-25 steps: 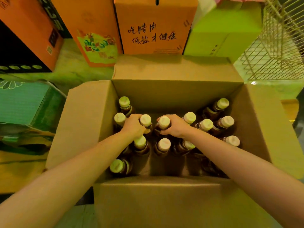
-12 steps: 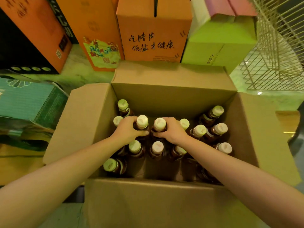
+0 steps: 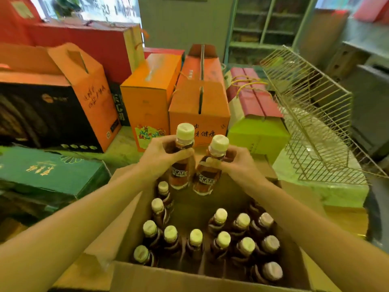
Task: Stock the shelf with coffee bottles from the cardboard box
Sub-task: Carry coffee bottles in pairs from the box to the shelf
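- Left hand (image 3: 160,160): fingers wrapped round the neck and shoulder of the left bottle (image 3: 180,173), gripping just under its pale cap.
- Right hand (image 3: 237,164): same grasp on the right bottle (image 3: 207,179), with thumb and fingers curled round the shoulder below the cap.
- Both bottles are in the air above the far end of the cardboard box (image 3: 189,280), side by side with their bodies nearly touching. I can't tell whether they actually make contact.
- The left bottle is close to upright. The right bottle is tilted, cap leaning right and base toward the left bottle.
- Both hold brown liquid and carry a dark label with white lettering, partly readable and blurred.
- The box is open with its flaps folded out, and both forearms reach over it.
- The remaining bottles (image 3: 196,238) stand upright inside, caps up: a column along the left wall and a cluster at the right and near side. The middle and far part of the box floor is bare.
- Some bottles at the right are partly hidden under the right forearm, so an exact count is unclear.
- A wire rack (image 3: 311,114) sits tilted to the right of the box, well apart from both hands.
- Orange cartons (image 3: 200,98) stand just behind the box, with a lime-green box (image 3: 257,132) to their right and a pink box (image 3: 252,98) behind that.
- A green carton (image 3: 48,171) and a black carton (image 3: 37,114) are on the left.
- A shelving unit (image 3: 267,24) is in the background, blurred.
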`<action>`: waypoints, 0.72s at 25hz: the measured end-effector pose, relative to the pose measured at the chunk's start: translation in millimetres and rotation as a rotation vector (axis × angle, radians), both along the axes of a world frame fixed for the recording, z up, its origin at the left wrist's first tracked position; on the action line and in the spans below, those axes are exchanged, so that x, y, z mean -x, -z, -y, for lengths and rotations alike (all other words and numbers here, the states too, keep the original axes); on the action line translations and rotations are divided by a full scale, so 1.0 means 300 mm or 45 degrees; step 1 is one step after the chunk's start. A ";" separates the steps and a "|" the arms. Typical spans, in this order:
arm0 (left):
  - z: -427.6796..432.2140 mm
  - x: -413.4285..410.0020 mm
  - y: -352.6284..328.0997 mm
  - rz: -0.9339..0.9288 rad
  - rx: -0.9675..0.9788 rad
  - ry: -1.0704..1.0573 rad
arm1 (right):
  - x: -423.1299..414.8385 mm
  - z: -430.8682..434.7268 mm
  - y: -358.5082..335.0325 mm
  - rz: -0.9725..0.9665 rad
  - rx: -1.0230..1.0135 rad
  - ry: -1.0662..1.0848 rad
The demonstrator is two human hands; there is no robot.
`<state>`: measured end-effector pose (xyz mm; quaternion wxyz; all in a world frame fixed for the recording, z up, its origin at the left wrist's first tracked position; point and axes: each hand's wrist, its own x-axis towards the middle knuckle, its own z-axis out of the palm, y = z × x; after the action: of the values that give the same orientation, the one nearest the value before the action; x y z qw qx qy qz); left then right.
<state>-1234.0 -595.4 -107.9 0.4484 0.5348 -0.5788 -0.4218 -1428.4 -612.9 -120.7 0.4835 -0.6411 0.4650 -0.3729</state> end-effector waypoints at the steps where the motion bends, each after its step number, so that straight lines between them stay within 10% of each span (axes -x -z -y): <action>1: 0.011 0.012 -0.049 0.000 0.056 0.018 | 0.016 0.003 -0.057 0.023 0.048 0.031; 18: -0.120 0.267 -0.523 -0.232 0.344 0.909 | 0.136 -0.510 -0.552 0.250 0.418 0.973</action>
<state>-1314.2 -559.3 49.0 0.3894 0.1962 -0.7365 -0.5171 -1469.2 -460.0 44.9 0.2440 -0.4526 0.5554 -0.6535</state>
